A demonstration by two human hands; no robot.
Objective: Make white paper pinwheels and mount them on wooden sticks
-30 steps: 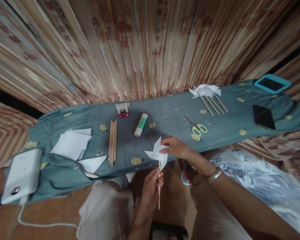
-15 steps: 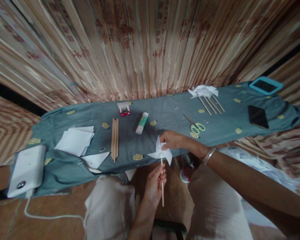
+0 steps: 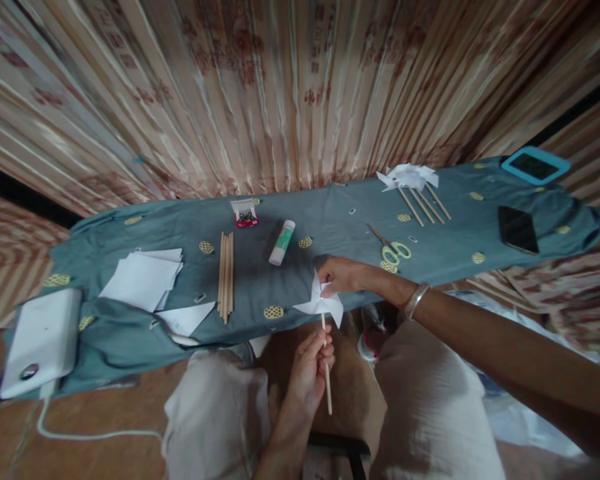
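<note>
A white paper pinwheel (image 3: 333,309) on a wooden stick (image 3: 329,387) is held upright over the near edge of the cloth-covered table. My left hand (image 3: 311,363) is closed around the stick, just below the paper blades. At the pinwheel's upper right blade, my right hand (image 3: 343,275) has its fingers bent against the paper; its fingertips are partly hidden. Beyond it lie scissors with yellow-green handles (image 3: 396,253) and, to the left, a glue stick (image 3: 283,243).
Several finished pinwheels (image 3: 410,177) lie at the back right, near a black phone (image 3: 517,229) and a blue-framed device (image 3: 536,166). On the left are loose sticks (image 3: 226,277), a small box of pins (image 3: 245,213), paper sheets (image 3: 143,280) and a white power bank (image 3: 43,343) with a cable.
The view has shifted slightly. Both hands keep nearly the same place on the pinwheel, and the stick's lower end has swung a little to the right.
</note>
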